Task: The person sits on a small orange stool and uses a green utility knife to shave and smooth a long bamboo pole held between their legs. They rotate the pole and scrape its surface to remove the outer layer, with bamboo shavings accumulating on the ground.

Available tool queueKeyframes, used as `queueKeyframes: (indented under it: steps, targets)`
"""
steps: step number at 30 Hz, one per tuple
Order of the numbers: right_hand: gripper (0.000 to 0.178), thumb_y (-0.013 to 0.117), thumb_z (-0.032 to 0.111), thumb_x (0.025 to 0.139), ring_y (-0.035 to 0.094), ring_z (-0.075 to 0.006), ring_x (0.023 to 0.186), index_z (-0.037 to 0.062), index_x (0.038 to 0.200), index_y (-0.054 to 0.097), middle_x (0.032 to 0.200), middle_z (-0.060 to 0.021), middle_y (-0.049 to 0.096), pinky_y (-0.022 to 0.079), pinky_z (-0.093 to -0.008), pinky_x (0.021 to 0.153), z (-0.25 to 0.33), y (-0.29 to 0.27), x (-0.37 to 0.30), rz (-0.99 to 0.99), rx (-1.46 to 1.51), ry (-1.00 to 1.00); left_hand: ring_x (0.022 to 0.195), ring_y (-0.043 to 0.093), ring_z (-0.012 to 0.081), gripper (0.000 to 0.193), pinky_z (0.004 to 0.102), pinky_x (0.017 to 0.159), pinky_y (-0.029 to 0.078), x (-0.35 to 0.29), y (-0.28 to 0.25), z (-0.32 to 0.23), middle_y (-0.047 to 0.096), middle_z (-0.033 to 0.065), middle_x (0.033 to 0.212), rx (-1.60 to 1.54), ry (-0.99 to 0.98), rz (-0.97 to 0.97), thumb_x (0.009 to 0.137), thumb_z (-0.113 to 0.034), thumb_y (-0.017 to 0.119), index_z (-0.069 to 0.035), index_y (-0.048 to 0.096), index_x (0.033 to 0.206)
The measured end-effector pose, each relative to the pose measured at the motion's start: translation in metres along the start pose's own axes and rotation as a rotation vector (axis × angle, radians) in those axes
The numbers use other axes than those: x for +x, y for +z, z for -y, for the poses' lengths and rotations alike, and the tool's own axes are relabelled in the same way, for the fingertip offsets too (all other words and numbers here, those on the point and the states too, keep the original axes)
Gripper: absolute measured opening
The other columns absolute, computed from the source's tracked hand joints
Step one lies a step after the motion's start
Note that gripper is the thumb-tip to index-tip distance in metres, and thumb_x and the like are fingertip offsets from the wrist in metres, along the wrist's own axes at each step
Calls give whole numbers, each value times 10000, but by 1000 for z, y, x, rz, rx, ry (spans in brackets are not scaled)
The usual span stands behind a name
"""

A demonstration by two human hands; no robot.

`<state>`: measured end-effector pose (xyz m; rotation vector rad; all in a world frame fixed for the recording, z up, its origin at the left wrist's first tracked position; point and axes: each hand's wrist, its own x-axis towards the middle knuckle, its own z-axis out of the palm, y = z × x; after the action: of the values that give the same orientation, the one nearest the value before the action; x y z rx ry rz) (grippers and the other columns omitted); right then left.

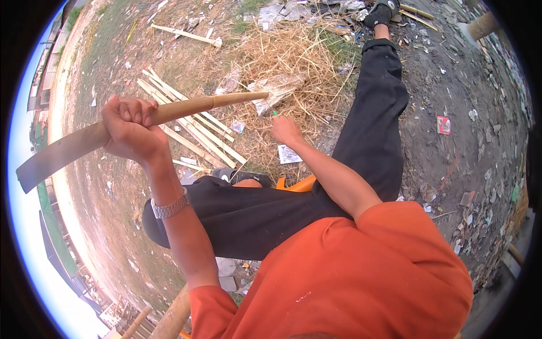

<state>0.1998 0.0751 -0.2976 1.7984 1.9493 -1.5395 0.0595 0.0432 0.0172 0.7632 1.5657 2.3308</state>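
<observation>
My left hand [131, 125], with a metal-banded watch [170, 205] on its wrist, is wrapped round a long piece of bamboo [186, 107]. The bamboo slants across the view, its broad end at the far left and its thin end over a heap of straw-like shavings [288, 59]. Close to that thin end, my right hand [288, 131] is closed. A small green tip [275, 113] pokes out of it; the rest of what it holds is hidden. Several pale split bamboo strips [209, 138] lie on the ground beyond my left forearm.
My right leg [372, 107] stretches away in black trousers; my left [243, 220] is bent. An orange object [302, 184] sits between them. A lone bamboo stick [186, 35] lies farther off. Litter and stones dot the dark ground [435, 101] at right. Thick poles [172, 313] stand at lower left.
</observation>
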Motion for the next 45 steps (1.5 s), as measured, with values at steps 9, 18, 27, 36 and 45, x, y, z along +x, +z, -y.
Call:
queueKeyframes:
  steps: [9,18,27,36,45]
  targets:
    - [418,329,331,969,593,-453,738,-35,1023,524,728,-288,594,458,-526,693,74,-62,-64,-45,148,-450,425,301,98,323,279,524,347,9,-2,2,296,-24,510,3,-20,-127,830,-130,547,-150,330,592]
    - [407,324,318,965,569,-471,757,-35,1010,521,743,-303,590,431,-533,756,76,-51,-60,-66,105,-505,429,301,82,330,278,497,348,3,-1,3,293,-34,514,-22,20,-124,843,-123,543,-139,332,589]
    - [454,324,324,960,555,-497,826,-55,931,573,846,-327,592,418,-547,756,69,-43,-53,-119,28,-461,445,308,58,324,224,421,301,-1,0,-4,322,-38,529,-74,-21,-103,895,-143,535,-110,386,609]
    - [443,331,321,961,555,-496,798,-50,915,570,804,-313,594,406,-559,728,39,-31,-33,-170,-19,-476,422,304,55,393,229,413,270,-3,2,-6,317,-44,501,-106,-40,-75,904,-181,560,-133,351,575]
    - [472,323,342,960,558,-489,820,-48,907,581,830,-303,602,409,-554,757,41,-24,-34,-185,-74,-447,420,304,55,383,233,405,267,-2,-7,-10,309,-50,501,-121,-30,-47,905,-171,556,-131,355,581]
